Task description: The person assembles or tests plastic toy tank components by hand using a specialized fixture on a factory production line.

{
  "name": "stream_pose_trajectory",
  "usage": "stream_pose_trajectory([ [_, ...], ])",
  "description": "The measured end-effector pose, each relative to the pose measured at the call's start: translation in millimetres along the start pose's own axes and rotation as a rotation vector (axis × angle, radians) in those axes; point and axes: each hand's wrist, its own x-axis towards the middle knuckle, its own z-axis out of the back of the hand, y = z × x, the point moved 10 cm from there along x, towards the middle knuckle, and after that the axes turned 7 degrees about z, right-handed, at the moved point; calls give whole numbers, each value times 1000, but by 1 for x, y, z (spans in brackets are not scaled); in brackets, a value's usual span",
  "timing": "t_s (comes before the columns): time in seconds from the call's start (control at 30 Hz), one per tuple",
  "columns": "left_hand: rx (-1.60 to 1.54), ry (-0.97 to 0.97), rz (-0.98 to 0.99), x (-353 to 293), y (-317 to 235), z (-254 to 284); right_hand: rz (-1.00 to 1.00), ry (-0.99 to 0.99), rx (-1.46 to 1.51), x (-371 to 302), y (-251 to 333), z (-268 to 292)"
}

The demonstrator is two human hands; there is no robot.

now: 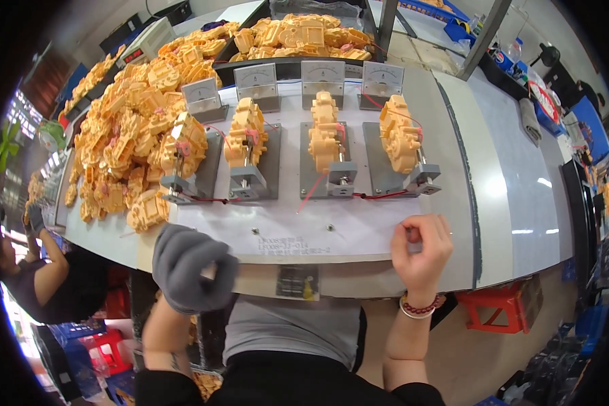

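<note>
My left hand (193, 271), in a grey knitted glove, is curled into a ring at the near left edge of the worktable, with nothing visible in it. My bare right hand (423, 254) is closed in a loose fist over the near right part of the white sheet (358, 233); no object shows in it. Beyond my hands, several grey test stands hold upright tan plastic housings, such as the far-right housing (400, 135) and the far-left housing (184, 145). A pink wire (311, 194) trails from one middle housing (325, 135). Nearest my left hand lies a loose tan housing (147, 210).
Analog meters, such as the middle one (322, 78), stand behind the stands. A large heap of tan housings (125, 128) covers the left side, and a black tray (298, 62) holds more at the back. A red stool (497, 308) stands at right; another person (40, 271) works at left.
</note>
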Motion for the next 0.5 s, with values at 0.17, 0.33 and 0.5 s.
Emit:
stream_pose_trajectory([
  [0.17, 265, -55, 501, -46, 80, 3, -83, -72, 27, -3, -9, 0],
  [0.33, 227, -60, 575, -51, 98, 1, -68, -88, 3, -3, -5, -2],
  [0.5, 208, -116, 520, -54, 100, 2, -89, -80, 7, -5, -7, -4],
])
